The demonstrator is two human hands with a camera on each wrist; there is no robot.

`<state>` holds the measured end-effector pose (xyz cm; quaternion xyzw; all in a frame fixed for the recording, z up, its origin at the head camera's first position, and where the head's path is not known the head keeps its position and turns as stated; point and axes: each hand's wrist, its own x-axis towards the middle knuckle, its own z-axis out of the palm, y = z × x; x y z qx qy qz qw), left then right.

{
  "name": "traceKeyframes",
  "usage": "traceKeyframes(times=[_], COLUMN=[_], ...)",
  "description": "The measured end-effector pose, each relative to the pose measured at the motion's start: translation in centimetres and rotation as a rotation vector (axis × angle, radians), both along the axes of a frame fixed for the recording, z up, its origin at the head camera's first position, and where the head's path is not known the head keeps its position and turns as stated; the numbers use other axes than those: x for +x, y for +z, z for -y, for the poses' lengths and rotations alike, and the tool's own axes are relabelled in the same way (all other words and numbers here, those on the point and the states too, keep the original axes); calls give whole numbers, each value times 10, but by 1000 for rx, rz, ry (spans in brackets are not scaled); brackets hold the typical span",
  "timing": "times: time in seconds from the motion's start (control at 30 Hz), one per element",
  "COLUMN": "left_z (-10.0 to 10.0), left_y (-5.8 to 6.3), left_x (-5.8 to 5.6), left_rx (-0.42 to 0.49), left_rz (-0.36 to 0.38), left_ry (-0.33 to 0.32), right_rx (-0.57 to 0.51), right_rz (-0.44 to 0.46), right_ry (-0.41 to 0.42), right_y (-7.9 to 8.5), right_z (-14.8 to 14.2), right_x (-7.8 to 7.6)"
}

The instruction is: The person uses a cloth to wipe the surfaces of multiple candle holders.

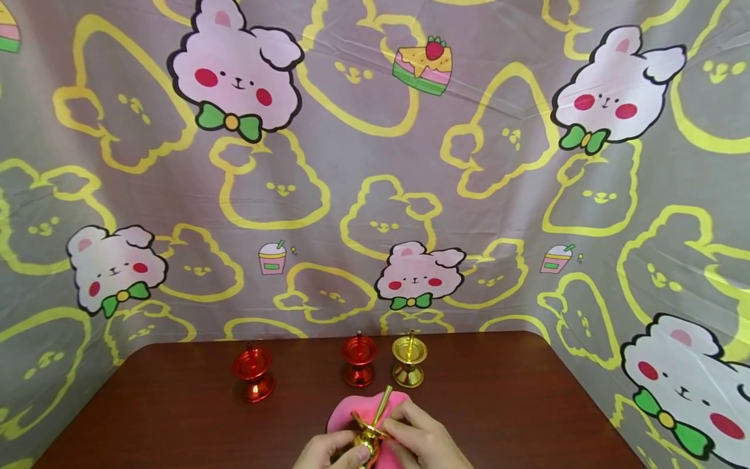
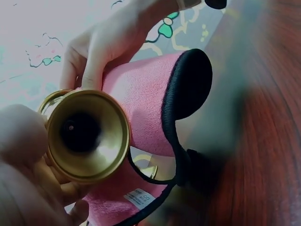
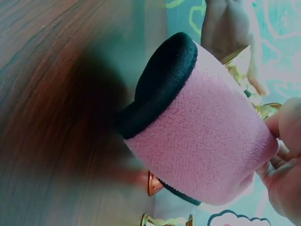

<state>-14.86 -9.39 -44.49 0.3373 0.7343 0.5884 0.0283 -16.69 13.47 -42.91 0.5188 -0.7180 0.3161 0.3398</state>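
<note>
My left hand (image 1: 328,451) grips a shiny gold candle holder (image 1: 364,449) by its stem, at the near edge of the head view. The holder leans, its thin gold spike pointing up and right. In the left wrist view its hollow round base (image 2: 114,141) faces the camera. My right hand (image 1: 430,438) pinches a fuzzy pink cloth (image 1: 346,413) against the holder's dish. The cloth has black edging and droops in a curl below the fingers, as the right wrist view shows. A white label (image 2: 140,198) is sewn on it.
Farther back on the dark brown table (image 1: 176,404) stand a red candle holder (image 1: 255,374) at left, another red one (image 1: 359,358) near the middle, and a gold one (image 1: 408,360) beside it. A curtain with cartoon rabbits (image 1: 375,150) hangs around the table.
</note>
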Motion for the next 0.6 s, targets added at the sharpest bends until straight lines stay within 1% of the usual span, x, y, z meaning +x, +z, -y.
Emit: traceKeyframes(times=[0.1, 0.13, 0.17, 0.2, 0.27, 0.33, 0.37, 0.43, 0.5, 0.53, 0.57, 0.6], left_z=[-1, -1, -2, -2, -4, -6, -7, -10, -13, -15, -17, -19], left_y=[-4, -6, -8, -11, -16, -19, -19, -18, -18, -18, -20, -22], left_x=[-1, -2, -3, -3, -6, -6, -6, -5, -3, -3, -3, -4], left_rx=[-62, -85, -113, -146, -208, -282, -323, -407, -484, -522, -549, -571], left_rz=[-51, -75, -114, -160, -295, -415, -456, -515, -585, -638, -707, -785], left_ry=[74, 101, 135, 174, 259, 353, 399, 466, 530, 567, 601, 643], right_rx=[23, 33, 45, 57, 70, 81, 83, 90, 103, 113, 124, 127], right_rz=[-25, -28, -33, -39, -19, -30, -36, -21, -29, -25, -6, 97], right_ry=[-50, -61, -74, -88, -111, -130, -141, -157, -176, -194, -211, -204], right_y=[-1, -2, -2, -2, -2, -2, -2, -1, 0, 1, 1, 2], right_z=[1, 2, 2, 2, 3, 3, 3, 4, 5, 6, 8, 9], right_x=[0, -1, 0, -1, 1, 1, 1, 2, 2, 2, 4, 6])
